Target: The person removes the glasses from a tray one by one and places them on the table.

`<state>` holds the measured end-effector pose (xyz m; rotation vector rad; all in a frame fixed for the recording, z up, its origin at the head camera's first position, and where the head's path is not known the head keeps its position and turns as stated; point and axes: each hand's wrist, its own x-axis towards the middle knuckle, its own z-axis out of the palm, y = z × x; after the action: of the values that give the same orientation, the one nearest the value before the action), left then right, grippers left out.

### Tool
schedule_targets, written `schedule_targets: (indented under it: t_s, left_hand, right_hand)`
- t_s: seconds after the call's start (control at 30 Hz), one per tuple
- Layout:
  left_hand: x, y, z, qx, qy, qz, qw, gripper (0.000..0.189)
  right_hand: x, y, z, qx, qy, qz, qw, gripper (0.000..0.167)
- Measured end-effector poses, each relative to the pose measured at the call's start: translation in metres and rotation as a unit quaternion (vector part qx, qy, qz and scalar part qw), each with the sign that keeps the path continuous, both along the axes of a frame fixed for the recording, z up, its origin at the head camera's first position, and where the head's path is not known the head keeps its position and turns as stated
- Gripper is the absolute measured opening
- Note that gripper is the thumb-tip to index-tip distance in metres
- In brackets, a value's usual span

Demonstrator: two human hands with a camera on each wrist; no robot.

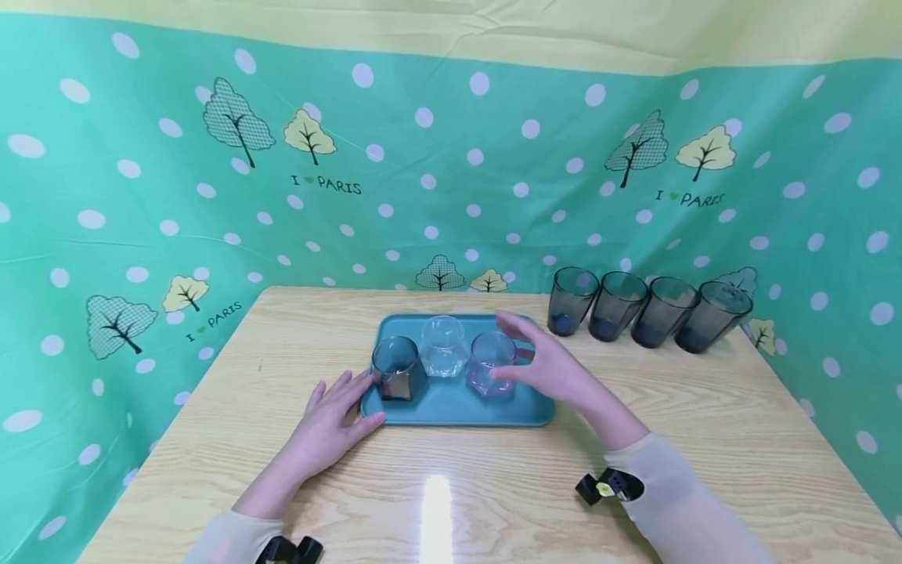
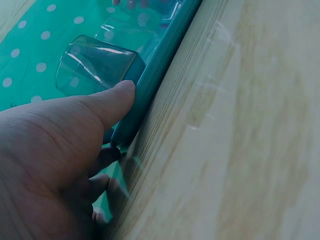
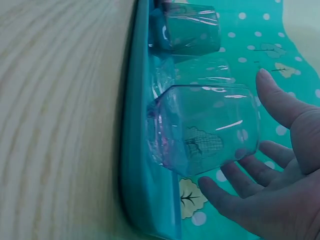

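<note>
Pinkish glass (image 1: pixel 490 364) stands ungripped between right hand's (image 1: pixel 546 364) thumb and spread fingers; left hand's (image 1: pixel 330 423) relaxed fingers touch the tray (image 1: pixel 454 412)

Pink-tinted glass (image 1: pixel 488 354), upright, grey glass (image 1: pixel 398 368), upright, both on blue tray (image 1: pixel 451 408)

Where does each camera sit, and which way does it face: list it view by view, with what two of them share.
Head: on the person's head, facing forward and down at the table and blue tray; left hand, right hand and sleeves show.
Left wrist: on that wrist, facing along the tray's edge toward the dark glass; the left hand looms at lower left.
Right wrist: on that wrist, facing the pinkish glass; the right hand enters at lower right.
Shared: both wrist views show the tray and dark glass.
</note>
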<state>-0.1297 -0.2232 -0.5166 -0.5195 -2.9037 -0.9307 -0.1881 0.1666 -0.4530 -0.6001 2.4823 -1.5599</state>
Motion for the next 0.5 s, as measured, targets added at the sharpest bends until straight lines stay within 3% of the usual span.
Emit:
schedule_targets:
  t_s: [0.5]
  left_hand:
    - [0.0, -0.0003, 0.0016, 0.001, -0.001, 0.0, 1.0, 0.077]
  right_hand:
    - [-0.0002, -0.0043, -0.0074, 0.025, -0.035, -0.011, 0.999, 0.1]
